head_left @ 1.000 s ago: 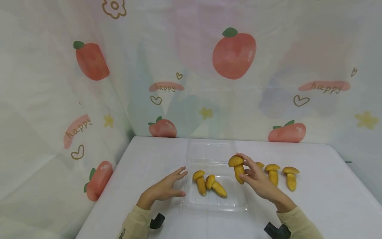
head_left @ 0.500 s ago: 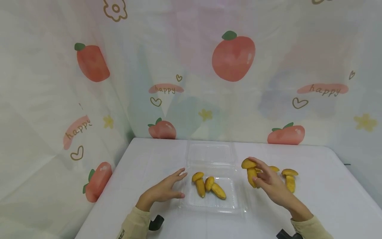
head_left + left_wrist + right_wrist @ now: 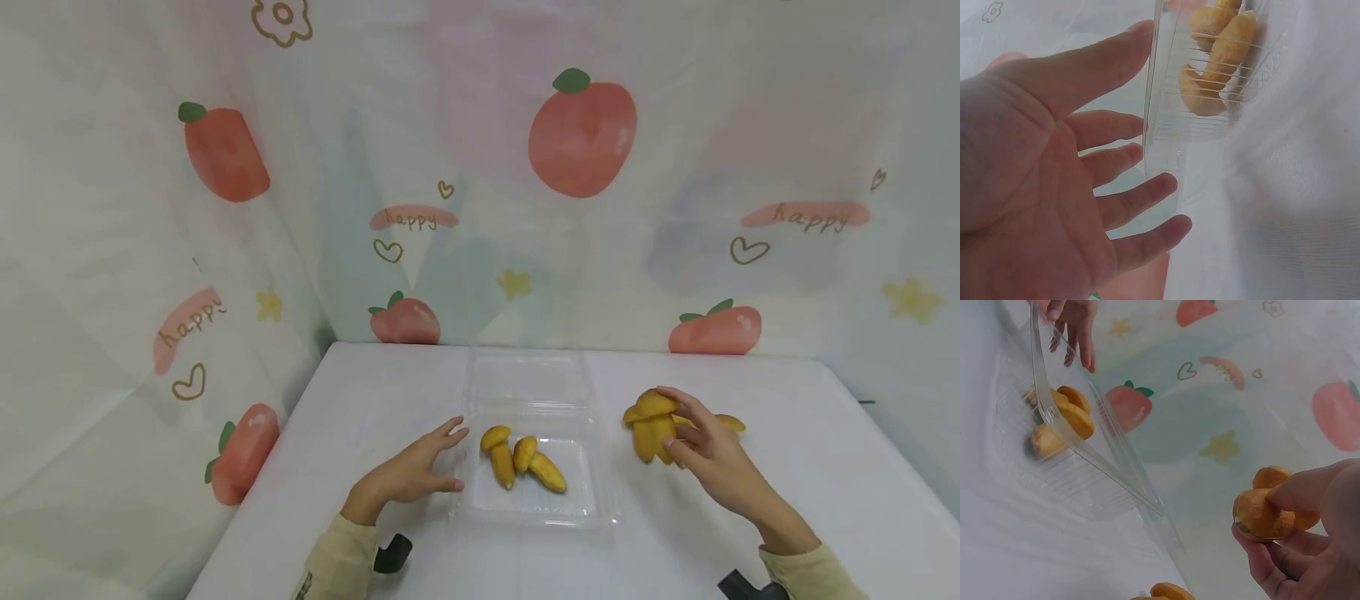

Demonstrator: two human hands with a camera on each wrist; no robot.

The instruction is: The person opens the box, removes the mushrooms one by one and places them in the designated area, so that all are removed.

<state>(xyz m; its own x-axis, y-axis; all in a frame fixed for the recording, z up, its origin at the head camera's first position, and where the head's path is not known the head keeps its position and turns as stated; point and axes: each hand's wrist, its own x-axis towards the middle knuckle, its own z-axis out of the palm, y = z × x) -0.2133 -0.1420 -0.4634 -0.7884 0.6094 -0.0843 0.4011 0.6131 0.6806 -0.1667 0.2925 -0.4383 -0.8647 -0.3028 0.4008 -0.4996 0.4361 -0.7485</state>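
Observation:
My right hand (image 3: 705, 442) pinches a yellow mushroom (image 3: 1257, 512) between thumb and fingers, to the right of the clear plastic clamshell box (image 3: 540, 521). In the head view the held mushroom overlaps another mushroom (image 3: 636, 412) just to its left. Whether the two touch, I cannot tell. My left hand (image 3: 408, 471) is spread beside the box's left rim, fingers fairly straight, thumb and fingertips close to the rim. Inside the box lie two mushrooms, a left one (image 3: 498, 457) and a tilted right one (image 3: 546, 472).
More mushrooms are partly hidden behind my right hand; one cap (image 3: 729, 422) shows past it. The box's lid (image 3: 528, 379) lies open toward the back of the white-covered table (image 3: 390, 383). A printed fabric wall (image 3: 480, 167) rises behind and on the left.
My right hand has moved right with the mushroom, from over the box's right edge to the mushrooms on the table. The left hand has stayed in place.

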